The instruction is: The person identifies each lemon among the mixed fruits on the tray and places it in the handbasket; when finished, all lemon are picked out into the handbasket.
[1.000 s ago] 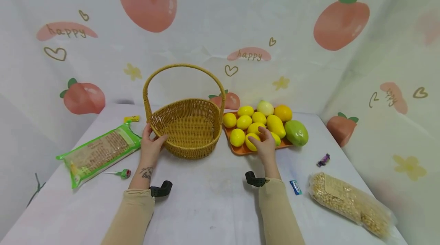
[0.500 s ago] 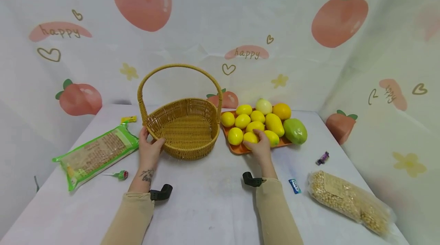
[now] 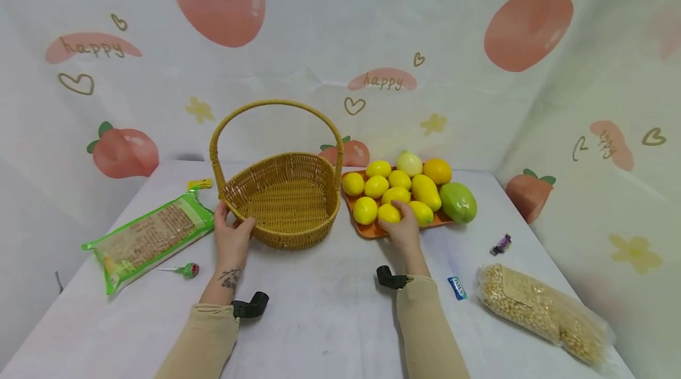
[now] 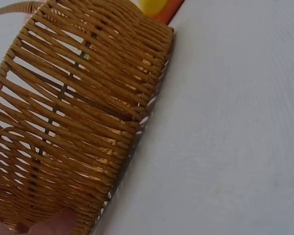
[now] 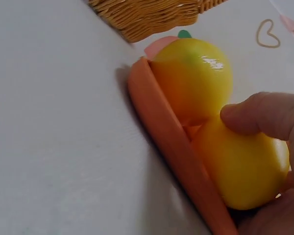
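Observation:
A wicker basket (image 3: 289, 238) with a tall arched handle stands left of centre, nothing inside it. My left hand (image 3: 232, 246) grips its front left rim, thumb on the near side; in the left wrist view only fingertips (image 4: 56, 224) show at the woven wall. Right of the basket lies an orange tray (image 3: 367, 233) of fruit. At its front edge my right hand (image 3: 407, 237) holds a yellow lemon (image 3: 389, 213), thumb on top in the right wrist view. Another lemon (image 3: 365, 211) sits directly left of it, and one more (image 3: 422, 213) to the right.
More lemons, a mango (image 3: 425, 193), an orange (image 3: 437, 171), a pale round fruit (image 3: 408, 164) and a green fruit (image 3: 459, 202) crowd the tray. A green-edged packet (image 3: 151, 237) and lollipop (image 3: 190, 271) lie left; wrapped sweets (image 3: 457, 288) and a bag of beans (image 3: 542, 311) lie right.
My right hand has moved slightly left and closed its fingers round the front lemon. The left hand stays on the basket rim. The head view has shifted a little.

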Available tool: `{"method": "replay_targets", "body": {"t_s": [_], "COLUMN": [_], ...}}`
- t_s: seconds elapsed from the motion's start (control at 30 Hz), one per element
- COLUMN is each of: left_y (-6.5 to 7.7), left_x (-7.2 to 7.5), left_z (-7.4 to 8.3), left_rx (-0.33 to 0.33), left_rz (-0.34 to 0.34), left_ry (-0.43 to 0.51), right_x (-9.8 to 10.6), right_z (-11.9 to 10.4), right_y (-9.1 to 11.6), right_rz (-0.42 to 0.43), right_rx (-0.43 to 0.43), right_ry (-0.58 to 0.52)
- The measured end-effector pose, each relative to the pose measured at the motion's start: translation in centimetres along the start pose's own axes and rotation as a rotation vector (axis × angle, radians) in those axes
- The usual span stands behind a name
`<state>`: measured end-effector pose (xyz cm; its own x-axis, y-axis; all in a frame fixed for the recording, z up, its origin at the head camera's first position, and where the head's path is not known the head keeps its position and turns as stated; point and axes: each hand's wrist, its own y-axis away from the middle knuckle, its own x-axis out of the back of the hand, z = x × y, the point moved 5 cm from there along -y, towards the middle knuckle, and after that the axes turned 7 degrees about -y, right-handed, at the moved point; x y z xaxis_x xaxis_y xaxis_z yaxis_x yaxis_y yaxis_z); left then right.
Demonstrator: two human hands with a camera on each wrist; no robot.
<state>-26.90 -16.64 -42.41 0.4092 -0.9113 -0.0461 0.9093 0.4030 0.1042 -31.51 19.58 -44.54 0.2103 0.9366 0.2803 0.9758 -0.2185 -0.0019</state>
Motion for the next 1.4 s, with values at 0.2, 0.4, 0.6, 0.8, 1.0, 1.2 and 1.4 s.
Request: {"method": "replay_targets", "body": {"t_s": [0.2, 0.4, 0.6, 0.8, 1.0, 1.2, 1.4], "left_y": [0.0, -0.2, -0.2, -0.3, -0.3, -0.4, -0.3], "left_x": [0.1, 0.1, 0.2, 0.3, 0.3, 0.2, 0.4], "left_z": [-0.2, -0.4, -0.6, -0.6, -0.6, -0.8, -0.8], "left_rx": [-0.040, -0.053, -0.056, -0.052, -0.055, -0.059, -0.066], "left_rz": [-0.003, 0.004, 0.001, 0.005, 0.007, 0.002, -0.002], "left_ry": [-0.021, -0.030, -0.040, -0.048, -0.032, -0.030, -0.019], "right_x": [0.8, 0.2, -2.6, -7.1, -11.6, -14.7, -15.6], "right_z": [-1.5, -4.2, -8.0, -11.1, -13.2, -14.0, -14.1], "right_y": [0.3, 1.3, 2.7, 2.9, 1.7, 0.5, 0.3], "right_rz": [0.016, -0.036, -0.204, -0.345, -0.417, -0.475, -0.509], "right_rx": [-0.014, 0.030, 0.118, 0.173, 0.193, 0.211, 0.221], "right_ry": [-0.100, -0.338, -0.489, -0.504, -0.456, -0.392, -0.383]}}
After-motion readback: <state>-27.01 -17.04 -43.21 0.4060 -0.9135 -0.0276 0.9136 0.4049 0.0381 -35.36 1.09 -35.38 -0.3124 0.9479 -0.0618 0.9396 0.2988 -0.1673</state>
